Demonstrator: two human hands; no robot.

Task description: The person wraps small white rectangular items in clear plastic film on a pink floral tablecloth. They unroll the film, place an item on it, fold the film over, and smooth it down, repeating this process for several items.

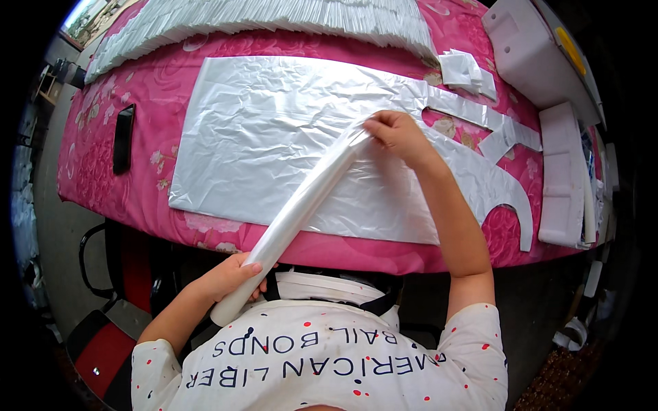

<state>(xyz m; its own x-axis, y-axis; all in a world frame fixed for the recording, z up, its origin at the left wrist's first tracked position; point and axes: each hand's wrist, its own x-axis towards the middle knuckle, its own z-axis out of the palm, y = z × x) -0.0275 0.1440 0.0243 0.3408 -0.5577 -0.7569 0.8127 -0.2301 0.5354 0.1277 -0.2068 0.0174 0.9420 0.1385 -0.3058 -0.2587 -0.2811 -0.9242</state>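
A long, narrow bundle of thin white plastic film point(291, 212) runs slantwise from my lap up over the table. My left hand point(240, 275) wraps round its lower part, close to my body. At the upper end, my right hand point(394, 137) pinches the film between thumb and fingers. Beneath lies a wide, wrinkled white plastic apron point(247, 130), spread flat, with its cut neck and strap parts pointing right. The folds inside the bundle cannot be made out.
A pink flowered cloth point(89, 164) covers the table. Tightly packed folded white film point(274, 17) lines the far edge, with small folded pieces point(466, 70) near its right end. A black phone point(124, 139) lies left. White foam boxes point(558, 178) stand right; red-black chairs point(103, 353) are lower left.
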